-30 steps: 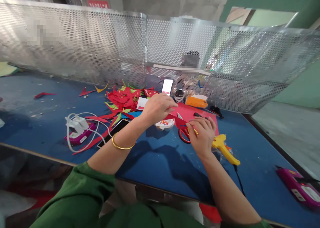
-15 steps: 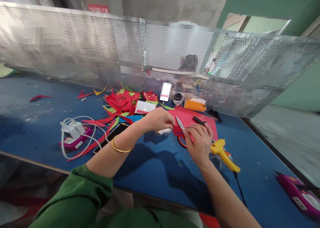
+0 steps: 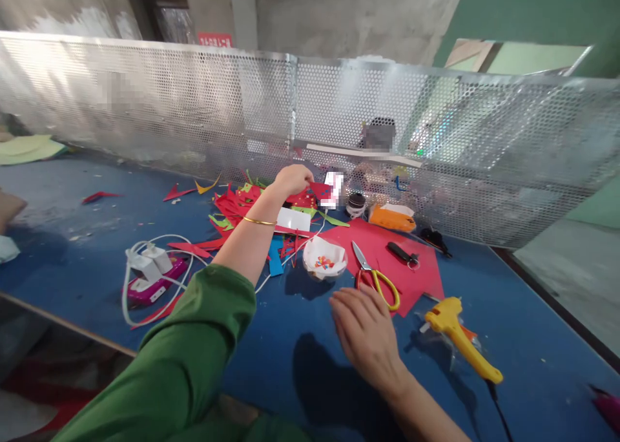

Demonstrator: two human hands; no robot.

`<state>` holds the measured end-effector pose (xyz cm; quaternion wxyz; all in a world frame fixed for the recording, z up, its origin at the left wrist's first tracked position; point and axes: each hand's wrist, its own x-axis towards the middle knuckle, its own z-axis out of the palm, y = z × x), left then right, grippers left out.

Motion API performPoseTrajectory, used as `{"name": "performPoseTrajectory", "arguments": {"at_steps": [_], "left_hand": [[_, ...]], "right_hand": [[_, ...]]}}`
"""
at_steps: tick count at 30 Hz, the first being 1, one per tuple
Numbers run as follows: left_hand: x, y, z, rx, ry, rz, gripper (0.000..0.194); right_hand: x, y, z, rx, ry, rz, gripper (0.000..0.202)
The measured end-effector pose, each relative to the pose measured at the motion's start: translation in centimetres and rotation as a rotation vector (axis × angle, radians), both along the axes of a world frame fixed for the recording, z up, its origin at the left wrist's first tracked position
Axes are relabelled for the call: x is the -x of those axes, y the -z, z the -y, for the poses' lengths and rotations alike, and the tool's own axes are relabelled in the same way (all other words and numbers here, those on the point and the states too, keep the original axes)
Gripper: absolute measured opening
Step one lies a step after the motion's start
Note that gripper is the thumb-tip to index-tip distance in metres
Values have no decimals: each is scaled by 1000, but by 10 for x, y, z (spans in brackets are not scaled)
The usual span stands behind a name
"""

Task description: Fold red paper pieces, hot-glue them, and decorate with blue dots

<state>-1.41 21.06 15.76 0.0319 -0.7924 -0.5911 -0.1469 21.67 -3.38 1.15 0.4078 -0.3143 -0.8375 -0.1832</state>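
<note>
My left hand (image 3: 293, 179) reaches to the back of the table, its fingers closed on a red cut piece (image 3: 321, 190) with small dark marks. That piece hangs in front of a lit phone (image 3: 332, 199), above a heap of red and green scraps (image 3: 237, 203). Nearer to me, my right hand (image 3: 367, 329) hovers low with fingers stretched and nothing in it. Just beyond its fingertips lie scissors (image 3: 361, 256) with one red and one yellow handle, partly on a red sheet (image 3: 426, 277). A paper-lined bowl (image 3: 312, 258) holds small orange and red bits.
A yellow glue gun (image 3: 460, 338) lies at right, its cord trailing forward. An orange tissue pack (image 3: 392, 218), a thread spool (image 3: 356, 205) and a black-handled tool (image 3: 400, 252) sit behind. White cables loop around a purple power strip (image 3: 157, 284) at left. Perforated metal panels (image 3: 194, 106) close the back.
My left hand has moved forward to the back of the table with a red piece. My right hand has drawn back towards me and let go, uncovering the scissors. The view has shifted slightly.
</note>
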Motion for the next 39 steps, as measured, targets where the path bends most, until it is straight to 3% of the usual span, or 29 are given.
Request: {"name": "performPoseTrajectory", "arguments": {"at_steps": [3, 8, 14, 18, 24, 31, 39], "left_hand": [[-5, 15, -32, 101, -16, -43, 26], [2, 38, -66, 250, -15, -65, 36], [16, 63, -83, 370, -28, -4, 35], [21, 68, -89, 382, -27, 94, 37], [29, 50, -83, 338, 7, 269, 28], [46, 22, -55, 396, 25, 296, 26], [96, -31, -46, 257, -164, 158, 30]], "right_hand": [[7, 14, -2, 54, -90, 80, 23], [-1, 19, -9, 121, -71, 85, 23], [1, 15, -11, 159, -61, 77, 26], [3, 16, -11, 174, -67, 87, 28], [1, 17, -11, 185, -63, 76, 25], [2, 18, -8, 204, -67, 74, 24], [5, 20, -11, 187, -102, 28, 23]]}}
